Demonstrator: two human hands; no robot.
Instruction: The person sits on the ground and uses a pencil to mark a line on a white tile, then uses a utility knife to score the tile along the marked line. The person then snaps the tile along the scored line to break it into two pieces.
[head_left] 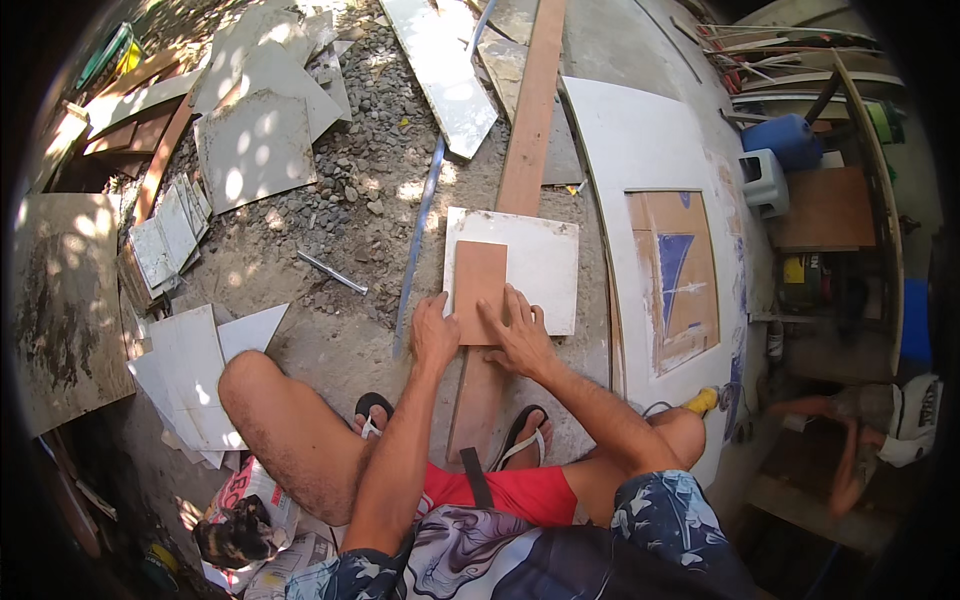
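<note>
- Nearest the camera is a patterned shirt (pixel 465 555), with red shorts (pixel 530 493) beyond it.
- A small brown board (pixel 480 280) lies on a white board (pixel 545 250), close to its left edge, its lower end reaching past the white board's lower edge.
- The left hand (pixel 437 330) is at the white board's lower left corner, fingers slightly bent, its thumb beside the brown board's left edge; I cannot tell whether its grip has closed on anything.
- The right hand (pixel 522 335) has an open grip, fingers spread over the brown board's right side and the white board's lower edge, clamped on nothing.
- A long plank (pixel 535 110) runs under the white board, showing past its upper and lower edges.
- On the ground to the left are a metal rod (pixel 333 272) and a blue strip (pixel 425 215).
- A cat (pixel 238 533) sits by the left knee.
</note>
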